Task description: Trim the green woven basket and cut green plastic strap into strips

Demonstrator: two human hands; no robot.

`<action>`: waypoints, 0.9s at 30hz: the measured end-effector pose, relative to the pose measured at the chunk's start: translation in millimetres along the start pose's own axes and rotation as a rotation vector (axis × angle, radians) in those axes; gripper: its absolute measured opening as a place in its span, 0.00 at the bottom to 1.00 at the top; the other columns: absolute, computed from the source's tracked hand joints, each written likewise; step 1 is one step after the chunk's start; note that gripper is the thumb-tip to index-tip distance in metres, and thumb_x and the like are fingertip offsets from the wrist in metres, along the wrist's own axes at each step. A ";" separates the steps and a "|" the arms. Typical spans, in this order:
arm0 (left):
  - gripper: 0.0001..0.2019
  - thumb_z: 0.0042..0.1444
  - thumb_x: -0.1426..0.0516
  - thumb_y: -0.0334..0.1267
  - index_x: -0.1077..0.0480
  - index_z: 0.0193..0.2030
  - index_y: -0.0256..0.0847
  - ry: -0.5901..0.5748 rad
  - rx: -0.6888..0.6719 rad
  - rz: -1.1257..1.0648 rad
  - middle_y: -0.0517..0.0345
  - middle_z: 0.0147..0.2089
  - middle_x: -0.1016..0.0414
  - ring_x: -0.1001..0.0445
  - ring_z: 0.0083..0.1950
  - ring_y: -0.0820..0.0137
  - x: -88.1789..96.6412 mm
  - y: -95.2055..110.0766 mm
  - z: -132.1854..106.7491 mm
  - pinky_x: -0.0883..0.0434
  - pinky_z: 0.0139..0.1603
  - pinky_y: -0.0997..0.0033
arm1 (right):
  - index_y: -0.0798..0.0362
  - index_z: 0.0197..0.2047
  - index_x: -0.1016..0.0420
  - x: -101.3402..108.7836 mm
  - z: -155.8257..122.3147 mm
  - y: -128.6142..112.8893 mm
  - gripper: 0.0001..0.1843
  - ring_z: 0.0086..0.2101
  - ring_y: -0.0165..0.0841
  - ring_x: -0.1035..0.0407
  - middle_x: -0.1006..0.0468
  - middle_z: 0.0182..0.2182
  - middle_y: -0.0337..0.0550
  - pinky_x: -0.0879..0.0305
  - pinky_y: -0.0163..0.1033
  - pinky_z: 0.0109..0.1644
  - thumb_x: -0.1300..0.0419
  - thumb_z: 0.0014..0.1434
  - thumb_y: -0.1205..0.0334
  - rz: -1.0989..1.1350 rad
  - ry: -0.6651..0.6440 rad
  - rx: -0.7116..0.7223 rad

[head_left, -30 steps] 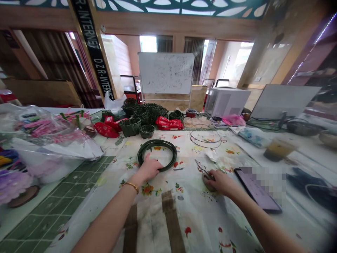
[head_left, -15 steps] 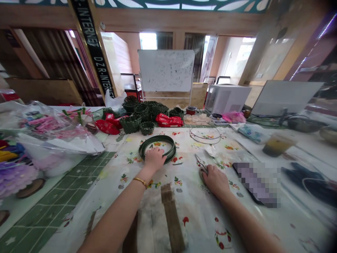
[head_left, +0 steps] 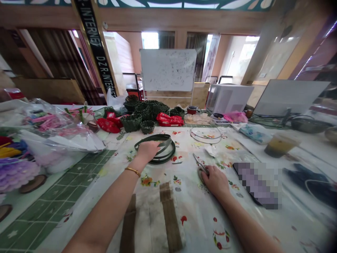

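Note:
A coil of flat dark green strip (head_left: 172, 151) lies on the flowered tablecloth (head_left: 155, 225) in front of me. My left hand (head_left: 148, 151) is closed on the coil's left side, and some loops are raised and tilted there. Its fingertips are partly hidden behind the hand. To the right, my right hand (head_left: 216, 180) rests on the cloth with its fingers around the handles of a pair of scissors (head_left: 198, 161). The blades point away from me and to the left.
Green woven baskets (head_left: 131, 123) and red packets (head_left: 170, 119) stand beyond the coil. A thin wire ring (head_left: 205, 142) lies at the right, with a phone (head_left: 255, 186) and a cup (head_left: 280, 146) nearby. Plastic-wrapped pink pieces (head_left: 52, 121) fill the left.
My left hand has moved slightly left and up, raising and spreading loops of the green coil. My right hand stays on the scissors in much the same place.

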State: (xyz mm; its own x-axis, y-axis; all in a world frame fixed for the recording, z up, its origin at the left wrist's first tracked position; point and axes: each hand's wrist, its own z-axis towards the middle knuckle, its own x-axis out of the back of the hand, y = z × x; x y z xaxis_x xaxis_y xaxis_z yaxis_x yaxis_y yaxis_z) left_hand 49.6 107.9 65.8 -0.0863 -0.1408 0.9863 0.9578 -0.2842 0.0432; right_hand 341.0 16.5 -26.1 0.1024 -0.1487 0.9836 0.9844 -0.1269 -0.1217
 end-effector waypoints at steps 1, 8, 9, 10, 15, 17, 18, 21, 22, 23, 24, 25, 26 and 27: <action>0.15 0.63 0.46 0.43 0.31 0.52 0.38 0.019 0.007 0.001 0.49 0.52 0.28 0.27 0.50 0.64 8.2 -0.6 0.5 0.28 0.51 0.55 | 0.55 0.53 0.30 1.2 0.4 -0.5 0.20 0.47 0.44 0.29 0.24 0.47 0.54 0.40 0.42 0.47 0.50 0.65 0.52 0.005 -0.010 -0.008; 0.13 0.59 0.45 0.44 0.23 0.43 0.43 0.134 0.035 -0.093 0.51 0.45 0.22 0.27 0.50 0.58 55.4 -8.9 0.9 0.34 0.45 0.65 | 0.54 0.38 0.25 19.3 -0.1 2.5 0.17 0.39 0.48 0.26 0.20 0.38 0.55 0.38 0.42 0.34 0.46 0.58 0.49 0.042 -0.186 -0.101; 0.13 0.58 0.45 0.45 0.23 0.42 0.44 0.152 0.040 -0.126 0.52 0.45 0.22 0.27 0.51 0.58 59.7 -11.2 0.8 0.34 0.45 0.67 | 0.54 0.36 0.25 21.9 -1.0 4.2 0.16 0.38 0.48 0.25 0.20 0.36 0.55 0.38 0.42 0.33 0.45 0.57 0.50 0.052 -0.210 -0.111; 0.13 0.56 0.44 0.46 0.22 0.41 0.45 0.173 0.048 -0.166 0.53 0.44 0.23 0.28 0.51 0.58 63.3 -13.6 1.0 0.35 0.45 0.67 | 0.53 0.34 0.25 24.1 -1.8 6.2 0.16 0.37 0.48 0.25 0.20 0.35 0.55 0.39 0.42 0.32 0.45 0.57 0.50 0.066 -0.227 -0.117; 0.10 0.48 0.38 0.45 0.26 0.28 0.40 0.266 0.122 -0.495 0.52 0.36 0.25 0.28 0.45 0.58 71.7 -22.4 5.8 0.36 0.39 0.68 | 0.52 0.29 0.27 25.7 0.5 18.8 0.12 0.36 0.48 0.27 0.20 0.33 0.55 0.41 0.42 0.32 0.44 0.53 0.52 0.191 -0.234 -0.141; 0.11 0.48 0.38 0.42 0.32 0.24 0.39 0.274 0.168 -0.706 0.55 0.28 0.29 0.28 0.36 0.63 72.1 -21.7 7.0 0.38 0.33 0.71 | 0.51 0.26 0.29 23.4 4.1 24.6 0.11 0.35 0.48 0.27 0.21 0.30 0.53 0.42 0.42 0.31 0.42 0.51 0.52 0.278 -0.230 -0.170; 0.12 0.49 0.39 0.42 0.35 0.24 0.40 0.269 0.187 -0.831 0.57 0.25 0.31 0.30 0.30 0.67 72.4 -19.8 6.6 0.39 0.29 0.72 | 0.51 0.25 0.30 22.3 5.7 27.3 0.11 0.34 0.47 0.28 0.22 0.28 0.52 0.42 0.41 0.31 0.42 0.49 0.52 0.335 -0.231 -0.186; 0.13 0.60 0.47 0.43 0.40 0.27 0.40 0.240 0.191 -1.262 0.63 0.22 0.34 0.42 0.17 0.77 74.3 -6.5 -0.2 0.44 0.21 0.75 | 0.51 0.25 0.32 21.2 6.4 32.2 0.12 0.29 0.43 0.29 0.25 0.24 0.47 0.41 0.41 0.29 0.42 0.49 0.51 0.586 -0.260 -0.202; 0.12 0.62 0.50 0.42 0.40 0.29 0.40 0.235 0.174 -1.410 0.64 0.23 0.35 0.45 0.16 0.79 74.8 0.5 -4.2 0.44 0.20 0.76 | 0.51 0.28 0.32 21.9 5.0 32.1 0.12 0.28 0.40 0.30 0.25 0.24 0.46 0.40 0.40 0.29 0.43 0.49 0.50 0.697 -0.277 -0.185; 0.11 0.64 0.52 0.40 0.39 0.31 0.40 0.235 0.154 -1.552 0.66 0.24 0.36 0.46 0.16 0.81 74.6 8.6 -8.6 0.44 0.21 0.77 | 0.51 0.30 0.32 23.3 2.8 31.2 0.13 0.27 0.38 0.31 0.26 0.24 0.44 0.39 0.40 0.29 0.43 0.50 0.49 0.815 -0.294 -0.156; 0.10 0.65 0.54 0.39 0.38 0.34 0.40 0.237 0.138 -1.685 0.67 0.25 0.38 0.47 0.16 0.82 73.3 17.6 -13.3 0.43 0.21 0.78 | 0.51 0.33 0.32 25.1 0.2 29.4 0.15 0.26 0.36 0.31 0.26 0.25 0.42 0.38 0.39 0.30 0.44 0.50 0.48 0.931 -0.308 -0.120; 0.10 0.66 0.55 0.37 0.36 0.36 0.40 0.229 0.130 -1.810 0.67 0.25 0.38 0.46 0.17 0.82 70.5 27.1 -18.0 0.42 0.22 0.79 | 0.51 0.36 0.33 27.2 -2.8 26.8 0.16 0.26 0.34 0.32 0.27 0.26 0.40 0.38 0.38 0.30 0.43 0.50 0.47 1.039 -0.322 -0.082; 0.11 0.66 0.56 0.37 0.34 0.39 0.40 0.206 0.131 -1.923 0.66 0.26 0.37 0.44 0.18 0.82 65.9 36.6 -22.5 0.39 0.24 0.79 | 0.51 0.37 0.33 29.4 -5.8 23.7 0.18 0.26 0.33 0.33 0.28 0.26 0.38 0.38 0.37 0.30 0.42 0.50 0.47 1.134 -0.337 -0.048; 0.11 0.67 0.56 0.36 0.33 0.41 0.41 0.171 0.144 -2.025 0.65 0.27 0.35 0.41 0.19 0.82 59.6 46.0 -26.8 0.37 0.25 0.79 | 0.51 0.38 0.33 31.4 -8.8 20.3 0.19 0.25 0.32 0.34 0.29 0.25 0.37 0.39 0.36 0.29 0.41 0.49 0.46 1.214 -0.357 -0.019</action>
State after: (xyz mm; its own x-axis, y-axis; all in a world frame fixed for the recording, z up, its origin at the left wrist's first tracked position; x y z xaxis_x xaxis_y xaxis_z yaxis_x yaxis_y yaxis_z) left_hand 81.1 61.0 122.3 -0.8521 0.1442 -0.5031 -0.5146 -0.0558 0.8556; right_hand 362.9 0.7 1.1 0.9715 0.0923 0.2183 0.2278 -0.1092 -0.9676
